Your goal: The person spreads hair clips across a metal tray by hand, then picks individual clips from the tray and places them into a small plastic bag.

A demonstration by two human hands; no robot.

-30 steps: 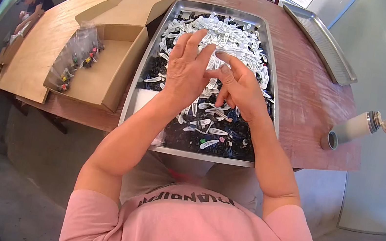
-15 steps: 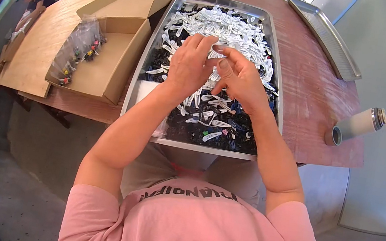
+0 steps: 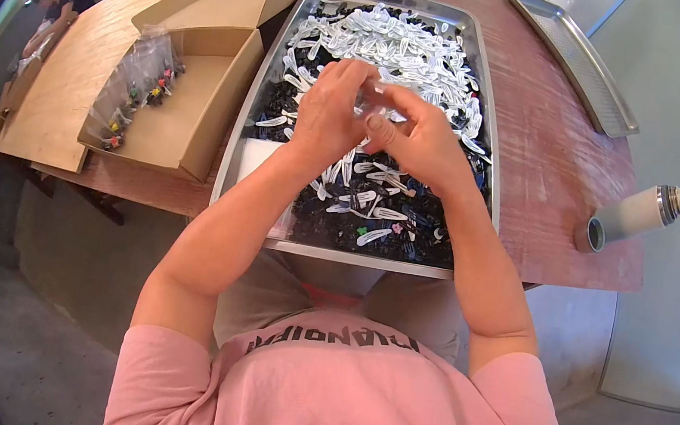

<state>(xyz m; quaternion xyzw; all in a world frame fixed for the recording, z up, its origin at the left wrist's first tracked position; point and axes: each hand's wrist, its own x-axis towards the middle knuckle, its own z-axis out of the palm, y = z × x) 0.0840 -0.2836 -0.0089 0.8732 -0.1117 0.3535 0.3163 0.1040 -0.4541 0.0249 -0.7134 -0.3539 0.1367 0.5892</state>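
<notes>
My left hand (image 3: 329, 114) and my right hand (image 3: 421, 141) meet at the fingertips above a steel tray (image 3: 489, 173). The fingers of both are curled in and closed together; whatever lies between them is hidden and too small to name. Under and beyond them spreads a heap of white snap hair clips (image 3: 390, 39). Dark hair clips (image 3: 324, 229) fill the near part of the tray, with a few white ones on top. A small green piece (image 3: 362, 230) and a pink flower (image 3: 396, 228) lie near the front rim.
Left of the tray stands an open cardboard box (image 3: 220, 104) with clear bags (image 3: 135, 92) of colourful clips. A second metal tray (image 3: 570, 62) lies at the far right. A thermos (image 3: 639, 215) rests near the table's right edge. Another person (image 3: 61, 4) sits far left.
The fingers of my right hand have curled inward and drawn closer to my left hand. My left hand stays nearly in place. The clips in the tray look unchanged.
</notes>
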